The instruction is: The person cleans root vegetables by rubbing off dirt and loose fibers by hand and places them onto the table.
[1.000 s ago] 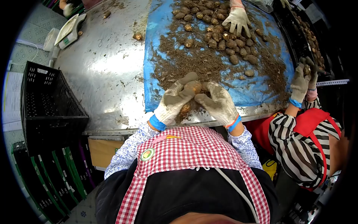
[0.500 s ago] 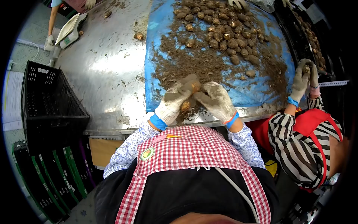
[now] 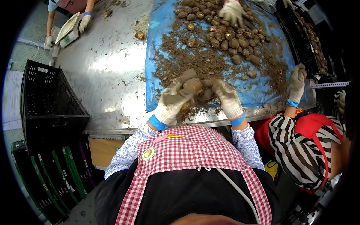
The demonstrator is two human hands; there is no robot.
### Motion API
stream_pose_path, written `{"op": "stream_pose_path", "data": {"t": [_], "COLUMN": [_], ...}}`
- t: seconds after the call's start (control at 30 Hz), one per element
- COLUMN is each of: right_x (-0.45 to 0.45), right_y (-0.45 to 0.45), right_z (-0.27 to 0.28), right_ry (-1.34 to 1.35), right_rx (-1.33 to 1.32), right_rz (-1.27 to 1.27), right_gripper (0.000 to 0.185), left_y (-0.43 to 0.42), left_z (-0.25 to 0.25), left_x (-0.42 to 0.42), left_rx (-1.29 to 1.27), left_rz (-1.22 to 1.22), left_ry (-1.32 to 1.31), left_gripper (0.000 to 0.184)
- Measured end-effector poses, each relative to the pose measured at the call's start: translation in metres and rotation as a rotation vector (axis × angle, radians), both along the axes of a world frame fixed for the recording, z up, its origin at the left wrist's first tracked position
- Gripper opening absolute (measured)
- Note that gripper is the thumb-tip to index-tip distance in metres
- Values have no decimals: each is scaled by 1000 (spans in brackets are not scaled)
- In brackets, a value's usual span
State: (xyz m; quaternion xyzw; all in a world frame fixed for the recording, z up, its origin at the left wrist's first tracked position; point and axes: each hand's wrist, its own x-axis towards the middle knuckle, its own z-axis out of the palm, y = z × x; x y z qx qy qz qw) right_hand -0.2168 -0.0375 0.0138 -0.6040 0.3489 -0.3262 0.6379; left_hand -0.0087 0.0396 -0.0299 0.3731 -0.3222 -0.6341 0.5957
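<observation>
In the middle of the head view, at the table's near edge, my left hand (image 3: 173,98), in a soiled whitish glove, is closed around a brown taro (image 3: 192,86). My right hand (image 3: 228,98), gloved the same way, is beside the taro's right side. Its fingers are bent together, their tips dark with soil; what they pinch, if anything, I cannot make out. Partly hidden below my left hand is an orange-brown piece, perhaps another taro (image 3: 185,107). Loose root fibres (image 3: 202,63) lie on the blue sheet (image 3: 154,80) beyond my hands.
A taro pile (image 3: 236,41) lies farther back, with a co-worker's gloved hand (image 3: 232,13) over it. A black crate (image 3: 56,108) stands left, a scale (image 3: 69,30) back left. At right are a striped-sleeved person (image 3: 296,150) and a crate of taros (image 3: 313,39).
My right hand has shifted slightly right, uncovering more of the taro in my left hand. A co-worker's hand has reached over the pile; another now touches the scale. The right-hand person's hands have separated.
</observation>
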Motion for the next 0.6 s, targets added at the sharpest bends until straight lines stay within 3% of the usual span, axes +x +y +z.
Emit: {"op": "stream_pose_path", "data": {"t": [0.03,0.07,0.13,0.2,0.3,0.43,0.5,0.57,0.6], "right_x": [1,5,10,15,19,15,18,21,19], "right_y": [3,7,12,11,9,12,16,24,24], "right_z": [0,2,6,19,15,8,19,25,24], "right_ry": [-3,-6,45,145,186,229,184,39,-4], "right_rx": [-52,-102,-202,-310,-660,-889,-780,-447,-349], "right_rz": [32,66,104,115,154,137,108,49,12], "right_gripper": [37,39,42,46,46,46,44,40,43], "left_y": [-1,0,2,1,-2,-6,-6,-11,-7], "left_z": [-8,7,43,79,58,25,27,75,80], "left_x": [1,-6,-20,-30,-27,11,11,-9,-16], "left_rx": [-90,24,85,-29,-255,-357,-140,305,292], "left_rz": [6,23,38,33,158,-67,-125,-116,-85], "left_ry": [-63,316,365,-304,-643,-1297,-919,172,330], "left_gripper": [47,45,40,34,25,36,38,39,39]}}
